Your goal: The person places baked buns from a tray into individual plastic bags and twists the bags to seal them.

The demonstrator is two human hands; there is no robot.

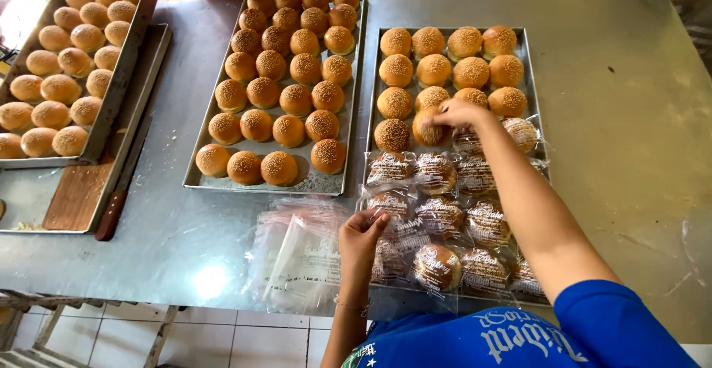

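My right hand [456,113] reaches over the right baking tray [528,71] and grips a sesame bun [426,127] tilted on its edge among the bare buns. My left hand [361,238] pinches a clear plastic bag [393,216] at the tray's near left corner. The near half of that tray holds several buns wrapped in clear bags [460,212]. A loose stack of empty clear bags [300,253] lies on the steel table just left of my left hand.
A middle tray [345,168] full of bare sesame buns stands left of the right tray. Far left, another bun tray [126,64] rests tilted on an empty tray, with a wooden-handled scraper [111,197] beside it. The steel table [630,138] extends right.
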